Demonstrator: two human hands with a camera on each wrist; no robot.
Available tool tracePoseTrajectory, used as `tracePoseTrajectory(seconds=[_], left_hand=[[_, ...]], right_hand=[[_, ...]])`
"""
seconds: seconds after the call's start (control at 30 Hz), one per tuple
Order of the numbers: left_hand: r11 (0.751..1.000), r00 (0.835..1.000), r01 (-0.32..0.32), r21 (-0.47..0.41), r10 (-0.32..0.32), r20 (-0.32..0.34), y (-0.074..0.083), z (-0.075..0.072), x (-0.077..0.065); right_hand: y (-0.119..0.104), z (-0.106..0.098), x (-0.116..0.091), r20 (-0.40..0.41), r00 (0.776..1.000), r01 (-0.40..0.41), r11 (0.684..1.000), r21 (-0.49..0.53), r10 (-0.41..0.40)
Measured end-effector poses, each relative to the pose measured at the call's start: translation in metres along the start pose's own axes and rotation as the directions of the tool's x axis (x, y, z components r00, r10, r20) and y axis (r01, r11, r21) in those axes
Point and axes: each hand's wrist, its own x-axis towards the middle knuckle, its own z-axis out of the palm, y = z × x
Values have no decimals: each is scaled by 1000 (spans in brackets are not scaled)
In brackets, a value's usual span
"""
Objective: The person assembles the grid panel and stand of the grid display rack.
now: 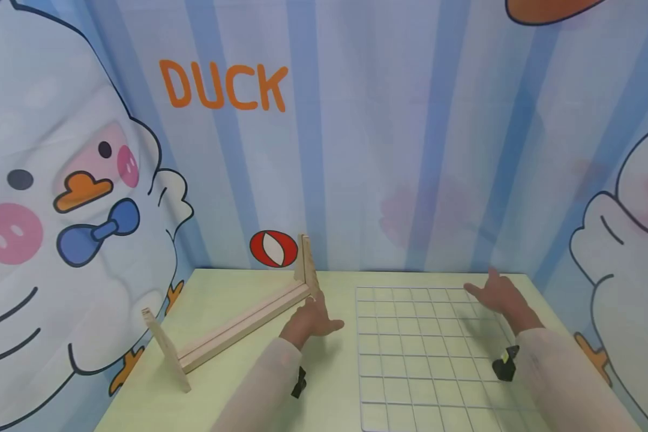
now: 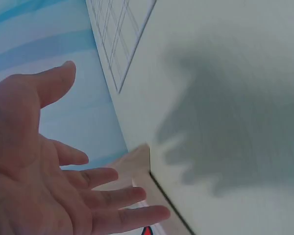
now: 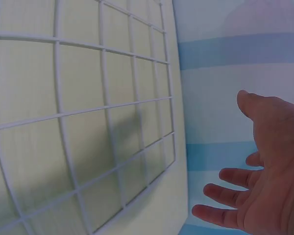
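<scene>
Left hand [image 1: 313, 318] has its grip spread, thumb out to the side, fingers pretty straight, palm facing the wrist cam. In the head view we see it by the far end of the wooden frame [image 1: 243, 327], fingertips overlapping the base of that end board; we can't tell contact from this angle. Left wrist view puts the wood behind the fingertips and a big hand shadow on the desk [image 1: 337, 393]

Frame is two end boards joined by a long rail, on the left half of the desk, set diagonally from front left to back middle

Right hand [image 1: 501, 293] also has its grip spread, thumb out. We see it above the far right corner of the wire grid [image 1: 437, 356], with its shadow falling across the wires. Grid lies flat on the right half of the desk, well apart from the frame's near end

Both arms in pale sleeves [image 1: 264, 384], a small black device [image 1: 504, 364] at each wrist. Behind the desk we have a blue-striped curtain [image 1: 367, 150] with orange DUCK lettering [image 1: 224, 87], a printed red-and-white ball [image 1: 273, 248] and cartoon ducks [image 1: 86, 300] to either side
</scene>
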Motion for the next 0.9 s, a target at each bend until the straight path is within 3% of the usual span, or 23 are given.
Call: tracePoseTrajectory(seconds=[0.17,0.3,0.63,0.9], left_hand=[[1000,1000,9,-10,-9,-16,11,24,-1],[999,1000,30,-26,-30,7,19,38,-6],[999,997,49,-19,-48,60,34,59,-11],[1000,996,15,19,-16,86,47,72,-17]], right_hand=[[7,14,-1,39,997,-66,998,11,65],[11,24,-2,65,993,-96,995,20,95],[27,45,2,85,990,-112,994,-20,113],[31,48,-3,98,989,-107,993,-46,111]])
